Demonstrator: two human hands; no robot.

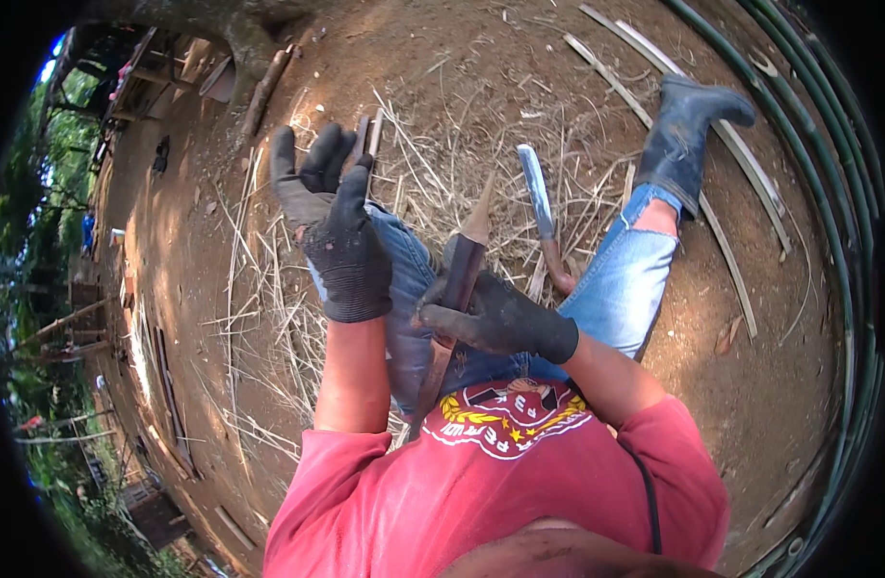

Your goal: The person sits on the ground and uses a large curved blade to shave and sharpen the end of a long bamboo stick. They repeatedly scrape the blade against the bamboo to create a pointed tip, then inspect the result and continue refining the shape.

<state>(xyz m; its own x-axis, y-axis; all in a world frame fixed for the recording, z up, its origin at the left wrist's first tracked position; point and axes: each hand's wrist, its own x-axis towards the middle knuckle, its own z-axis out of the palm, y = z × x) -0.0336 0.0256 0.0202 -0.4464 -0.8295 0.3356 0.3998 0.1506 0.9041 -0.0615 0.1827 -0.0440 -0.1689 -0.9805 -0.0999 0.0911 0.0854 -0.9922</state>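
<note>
My right hand (510, 316), in a dark work glove, is closed around a dark brown wooden piece (464, 265) above my lap. Its upper end narrows to a pale, pointed tip. Below that hand a flat brown strip (433, 378) runs down toward my shirt; whether it belongs to the same piece I cannot tell. To the left, my gloved left hand (344, 226) is raised over my knee with fingers apart and nothing in it. A machete (536, 193) with a bright blade and curved brown handle lies on the ground beyond my right hand.
Thin shavings (442, 159) litter the soil between my legs. My right boot (693, 130) rests by long split strips (751, 178). Green bamboo poles (837, 183) curve along the right side. A tree trunk (255, 48) stands at the far left, near a short log (267, 91).
</note>
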